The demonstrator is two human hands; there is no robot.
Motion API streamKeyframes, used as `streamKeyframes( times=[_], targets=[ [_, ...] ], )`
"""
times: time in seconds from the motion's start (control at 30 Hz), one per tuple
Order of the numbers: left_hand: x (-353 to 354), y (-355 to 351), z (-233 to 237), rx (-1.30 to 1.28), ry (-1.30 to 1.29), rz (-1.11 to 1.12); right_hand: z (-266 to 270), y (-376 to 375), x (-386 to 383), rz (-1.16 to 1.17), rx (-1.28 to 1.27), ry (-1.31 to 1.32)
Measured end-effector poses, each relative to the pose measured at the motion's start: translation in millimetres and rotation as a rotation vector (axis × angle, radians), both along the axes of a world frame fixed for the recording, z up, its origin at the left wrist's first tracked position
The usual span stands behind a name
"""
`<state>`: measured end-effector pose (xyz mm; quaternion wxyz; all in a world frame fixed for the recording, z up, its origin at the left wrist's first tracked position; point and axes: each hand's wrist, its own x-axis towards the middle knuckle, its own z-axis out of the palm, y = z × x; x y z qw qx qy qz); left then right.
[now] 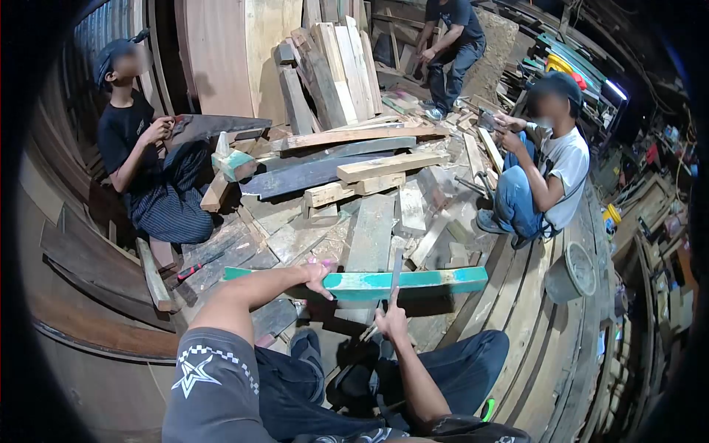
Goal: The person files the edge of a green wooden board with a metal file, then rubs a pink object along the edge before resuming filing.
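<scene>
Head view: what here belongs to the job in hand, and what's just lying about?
In hand: teal beam, left hand on it, right hand holding a blade to it.
Lying about: plank pile, grey bucket, red-handled tool.

Single view, head-worn, fisheye, dark rounded corners. Faces forward and down over the wearer's own knees. Left hand (317, 277) and right hand (391, 321) close, low centre. Heap of planks (347, 170) at mid-range beyond. Crouching person (543, 170) farther off, right of frame.
</scene>
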<state>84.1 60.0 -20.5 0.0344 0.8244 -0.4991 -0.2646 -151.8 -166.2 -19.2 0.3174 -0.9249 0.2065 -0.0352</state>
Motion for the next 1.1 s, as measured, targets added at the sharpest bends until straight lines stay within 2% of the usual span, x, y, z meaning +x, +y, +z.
streamKeyframes(
  times=[0.1, 0.3, 0.4, 0.5, 0.6, 0.73, 0.77, 0.87, 1.1],
  targets=[
    [-7.0, -2.3, 17.9, 0.029, -0.011, 0.005, -3.1, -1.2, -0.5, 0.005, -0.013, -0.016],
    [-3.0, -4.3, 13.8, 0.121, -0.007, 0.026, 3.7, 0.4, -1.3, 0.001, -0.018, 0.012],
    [-9.2, -0.3, 22.1, 0.030, -0.015, 0.042, 4.0, 1.1, -1.0, 0.001, -0.023, 0.024],
    [-0.7, -2.7, 4.7, 0.103, -0.007, 0.043, 3.0, 1.2, -0.9, 0.004, -0.023, 0.014],
    [-15.3, -4.4, 45.3, 0.099, 0.048, 0.010, 9.8, 2.4, -1.6, -0.002, 0.018, 0.035],
    [-11.1, 0.4, 23.0, -0.040, -0.033, 0.023, 9.8, 3.5, -1.2, -0.015, 0.004, 0.037],
    [-7.8, -0.4, 22.6, 0.005, -0.033, -0.016, 9.5, 3.8, -1.2, -0.015, 0.004, 0.031],
    [-5.6, -4.1, 16.2, 0.161, -0.011, 0.055, 12.0, 4.3, -1.2, -0.014, 0.014, 0.031],
    [-8.6, -4.4, 26.8, 0.132, 0.010, 0.051, 12.8, 4.1, -1.1, 0.005, -0.017, 0.028]
  ],
)
